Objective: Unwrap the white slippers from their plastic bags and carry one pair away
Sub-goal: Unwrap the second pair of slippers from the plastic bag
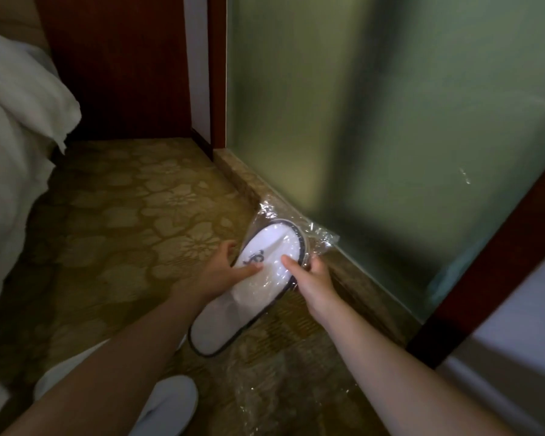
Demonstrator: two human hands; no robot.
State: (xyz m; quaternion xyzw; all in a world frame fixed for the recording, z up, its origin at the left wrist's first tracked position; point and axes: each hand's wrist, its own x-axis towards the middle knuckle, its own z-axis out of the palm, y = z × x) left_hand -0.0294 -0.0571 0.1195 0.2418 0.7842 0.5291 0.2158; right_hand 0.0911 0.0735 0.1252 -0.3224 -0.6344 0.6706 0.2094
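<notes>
A pair of white slippers (233,316) with dark edging and a dark logo is held above the carpet, partly inside a clear plastic bag (315,237) that covers its far end. My left hand (224,269) grips the left side of the pair, fingers across the logo. My right hand (312,278) holds the right edge through the plastic. An empty clear bag (265,391) lies on the carpet below. Another white slipper (167,401) lies near the bottom edge, partly hidden by my left arm.
A bed with white linen (16,146) fills the left side. A frosted glass wall (375,121) on a stone kerb (243,180) runs along the right, framed in dark red wood (491,265). Patterned yellow carpet (123,215) lies between.
</notes>
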